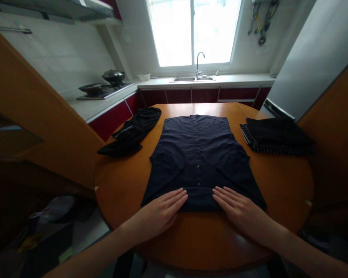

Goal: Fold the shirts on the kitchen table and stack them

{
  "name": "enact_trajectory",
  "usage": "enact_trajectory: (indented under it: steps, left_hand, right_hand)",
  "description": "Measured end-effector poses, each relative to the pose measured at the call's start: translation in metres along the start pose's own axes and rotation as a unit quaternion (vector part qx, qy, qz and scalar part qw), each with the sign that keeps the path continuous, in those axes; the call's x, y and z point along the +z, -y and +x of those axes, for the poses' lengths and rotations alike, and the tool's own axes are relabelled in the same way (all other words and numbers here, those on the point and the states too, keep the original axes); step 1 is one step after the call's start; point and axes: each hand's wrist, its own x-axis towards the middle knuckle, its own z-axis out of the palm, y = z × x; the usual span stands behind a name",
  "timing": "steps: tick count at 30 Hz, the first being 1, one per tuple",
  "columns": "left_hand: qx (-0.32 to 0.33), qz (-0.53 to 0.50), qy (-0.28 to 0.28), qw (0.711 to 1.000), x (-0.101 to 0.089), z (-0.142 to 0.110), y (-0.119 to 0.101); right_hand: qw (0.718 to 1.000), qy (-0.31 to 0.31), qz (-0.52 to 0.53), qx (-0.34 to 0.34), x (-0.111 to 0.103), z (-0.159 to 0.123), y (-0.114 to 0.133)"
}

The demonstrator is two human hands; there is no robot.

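Observation:
A dark navy button-up shirt (pixel 195 150) lies spread flat on the wooden table, its button placket running down the middle. Its edge nearest me, where the collar area seems to be, shows a folded band. My left hand (pixel 165 208) rests flat on the near left part of that edge, fingers stretched out and pointing inward. Mirroring it, my right hand (pixel 237 206) lies on the near right part with its fingers extended. A gap of shirt cloth shows between the two hands. Both thumbs are partly hidden beneath the hands.
On the round wooden table (pixel 124 181), a crumpled black garment (pixel 136 131) lies at the far left and a stack of folded dark clothes (pixel 275 135) at the right. Beyond are a stove (pixel 106 92) with pans, a sink (pixel 184 79) and a grey fridge (pixel 310 58).

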Motion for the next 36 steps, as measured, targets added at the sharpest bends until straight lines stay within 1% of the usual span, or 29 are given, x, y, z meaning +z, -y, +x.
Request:
enact_trajectory:
  steps: [3,6,9,13,19,22,24,27,31,34,36]
  left_hand:
    - [-0.015,-0.013,-0.021,1.0,0.002,0.002,-0.002]
    - [-0.029,-0.026,-0.048,0.998,0.006,0.003,-0.002]
    - [-0.037,-0.027,-0.056,0.997,0.009,0.003,-0.001]
    - [-0.03,-0.024,-0.041,0.998,0.01,0.003,0.0]
    - [-0.038,-0.052,-0.034,0.997,0.008,0.003,0.003]
    - [-0.045,-0.084,-0.039,0.995,0.007,0.002,0.006]
    - [-0.054,-0.119,-0.043,0.99,0.005,0.003,0.009]
    - [-0.079,-0.181,-0.038,0.98,0.0,0.005,0.013]
    - [-0.112,-0.26,-0.013,0.959,-0.014,0.012,0.021]
    - [-0.131,-0.294,0.03,0.946,-0.026,0.021,0.035]
    - [-0.14,-0.306,0.057,0.94,-0.034,0.03,0.049]
  right_hand:
    - [0.999,0.001,0.044,0.014,-0.007,0.003,-0.002]
    - [0.993,0.004,0.113,0.041,-0.017,0.008,-0.005]
    - [0.985,0.007,0.157,0.067,-0.023,0.01,-0.008]
    - [0.982,0.01,0.17,0.082,-0.024,0.011,-0.01]
    - [0.981,0.013,0.172,0.093,-0.024,0.011,-0.011]
    - [0.981,0.017,0.167,0.096,-0.026,0.012,-0.011]
    - [0.982,0.009,0.158,0.101,-0.026,0.012,-0.012]
    - [0.983,-0.006,0.153,0.105,-0.027,0.012,-0.015]
    - [0.977,0.008,0.175,0.124,-0.034,0.018,-0.021]
    - [0.965,0.025,0.207,0.157,-0.045,0.029,-0.03]
    - [0.954,0.055,0.244,0.169,-0.053,0.039,-0.041]
